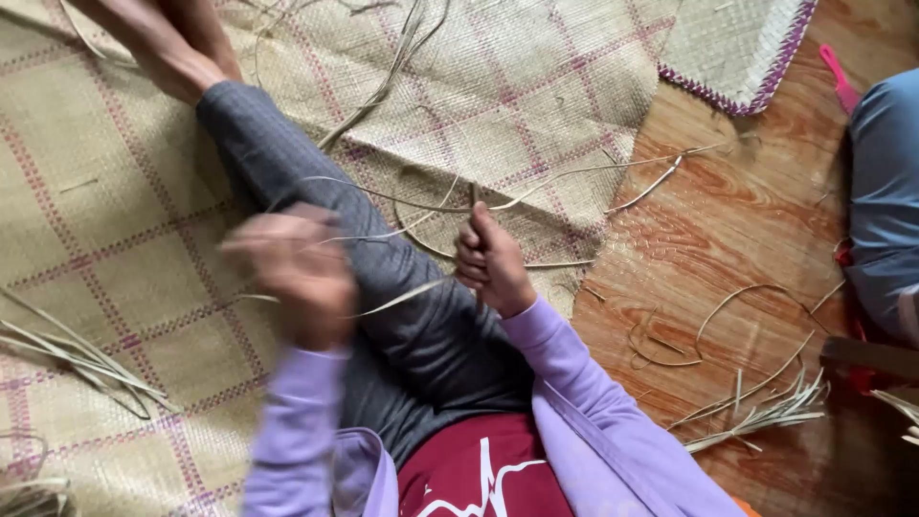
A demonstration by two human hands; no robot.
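Observation:
My right hand (490,260) is closed around a bunch of thin dried reed strips (498,201) that fan out above my fist over my grey trouser leg (316,211). My left hand (292,273) is blurred with motion just left of that leg, its fingers curled; a pale strip (402,299) runs from it toward my right hand. Whether the left hand grips the strip is unclear. Both arms wear lilac sleeves.
A woven straw mat (124,239) with pink check lines covers the floor at left. Loose strips lie on the mat's left edge (67,354) and on the wooden floor (756,407) at right. Another mat with purple trim (737,57) lies top right. A person in blue (885,191) sits at right.

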